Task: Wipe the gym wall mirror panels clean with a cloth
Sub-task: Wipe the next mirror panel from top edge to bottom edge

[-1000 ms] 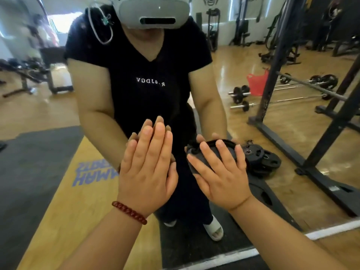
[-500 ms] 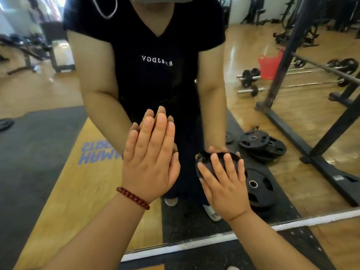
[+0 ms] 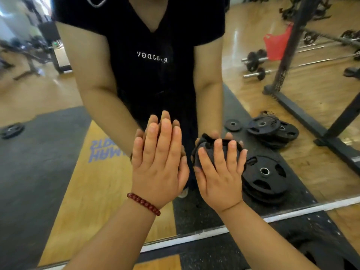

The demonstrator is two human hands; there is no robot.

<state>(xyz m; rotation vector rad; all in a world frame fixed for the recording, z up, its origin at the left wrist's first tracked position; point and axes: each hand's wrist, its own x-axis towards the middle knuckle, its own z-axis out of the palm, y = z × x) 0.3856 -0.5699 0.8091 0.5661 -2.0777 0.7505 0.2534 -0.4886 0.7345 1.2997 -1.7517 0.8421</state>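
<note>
Your left hand (image 3: 158, 168) is flat on the mirror (image 3: 58, 152), fingers straight and held together, holding nothing, with a red bead bracelet (image 3: 143, 204) on the wrist. Your right hand (image 3: 220, 172) has its fingers spread a bit and pretty straight, pressing the bunched-up dark cloth (image 3: 206, 151) against the glass low on the panel, just above the white bottom edge (image 3: 292, 213).

Both hands lie flat on the mirror (image 3: 58, 172) near its bottom edge. The left hand (image 3: 158, 168) is left of the right hand (image 3: 220, 176), which presses the cloth (image 3: 206, 152) against it.
</note>
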